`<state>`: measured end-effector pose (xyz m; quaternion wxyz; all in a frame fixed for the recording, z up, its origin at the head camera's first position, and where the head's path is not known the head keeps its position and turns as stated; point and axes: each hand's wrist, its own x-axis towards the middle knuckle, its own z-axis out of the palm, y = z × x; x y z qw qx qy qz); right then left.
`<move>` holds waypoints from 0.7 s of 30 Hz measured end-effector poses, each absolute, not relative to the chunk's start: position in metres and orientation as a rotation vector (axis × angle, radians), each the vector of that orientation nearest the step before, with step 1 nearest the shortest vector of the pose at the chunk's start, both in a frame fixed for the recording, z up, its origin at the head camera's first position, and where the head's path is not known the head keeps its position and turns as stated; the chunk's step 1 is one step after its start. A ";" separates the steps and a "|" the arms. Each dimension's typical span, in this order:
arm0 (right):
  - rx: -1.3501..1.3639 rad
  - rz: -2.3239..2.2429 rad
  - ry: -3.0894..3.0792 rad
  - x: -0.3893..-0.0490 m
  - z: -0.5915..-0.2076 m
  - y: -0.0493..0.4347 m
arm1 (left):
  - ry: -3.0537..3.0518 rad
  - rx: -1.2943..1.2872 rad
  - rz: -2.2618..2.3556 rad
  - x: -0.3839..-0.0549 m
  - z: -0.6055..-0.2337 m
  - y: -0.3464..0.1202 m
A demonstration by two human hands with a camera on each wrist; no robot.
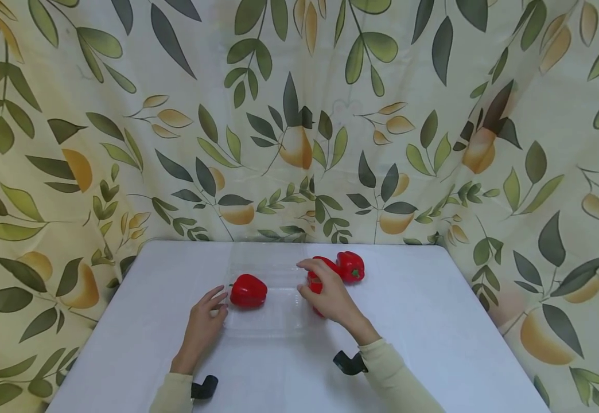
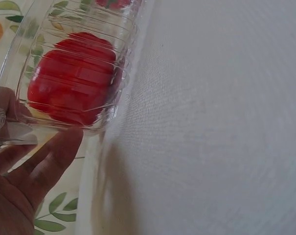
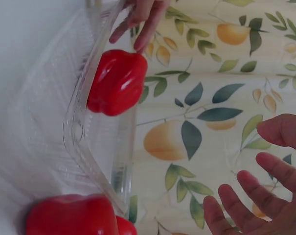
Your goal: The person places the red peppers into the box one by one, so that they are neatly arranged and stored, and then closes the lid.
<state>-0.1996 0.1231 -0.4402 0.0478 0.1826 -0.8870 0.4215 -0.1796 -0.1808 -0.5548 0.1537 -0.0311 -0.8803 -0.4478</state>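
**Clear plastic container (image 1: pixel 285 312), hands either side, red pepper (image 1: pixel 249 291) inside**

White table (image 1: pixel 408 344) under everything. Container on it, btwn the hands. Looks v. light, thin-walled; prob. flexes, slides if knocked. Best held by the rim; hard squeeze might crack it.

L hand (image 1: pixel 203 327) at container's L end: fingers loosely extended, seem to touch the wall, no firm grip seen from here. R hand (image 1: pixel 333 298) near R side, thumb & fingers well apart, nothing held.

Red pepper sits twd container's L end, just beside L fingertips, farther from R hand. Other peppers (image 1: pixel 348 261) outside, R of container, partly hidden by R hand; can't tell exact no. Glossy, so likely slick; firm, not heavy, may bruise. Take round the broad shoulders, whole hand.

Green stem (image 1: pixel 355 273): poor handle, might snap.
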 end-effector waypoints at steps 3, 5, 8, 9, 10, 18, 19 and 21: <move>0.542 1.302 -2.682 -0.201 -0.440 0.130 | -2.519 -0.098 -1.280 -0.180 -0.555 -0.180; 0.541 1.318 -2.670 -0.201 -0.440 0.135 | -2.511 -0.101 -1.282 -0.179 -0.556 -0.180; 0.538 1.327 -2.663 -0.201 -0.441 0.142 | -2.504 -0.098 -1.281 -0.179 -0.556 -0.180; 0.535 1.329 -2.662 -0.201 -0.442 0.144 | -2.506 -0.094 -1.278 -0.179 -0.557 -0.180; 0.531 1.328 -2.657 -0.201 -0.442 0.146 | -2.509 -0.090 -1.277 -0.179 -0.557 -0.180; 0.445 1.353 -2.646 -0.202 -0.450 0.159 | -2.526 -0.083 -1.268 -0.179 -0.554 -0.180; 0.427 1.357 -2.651 -0.202 -0.452 0.161 | -2.531 -0.083 -1.268 -0.180 -0.554 -0.180; 0.400 1.367 -2.658 -0.203 -0.456 0.163 | -2.534 -0.091 -1.267 -0.180 -0.554 -0.180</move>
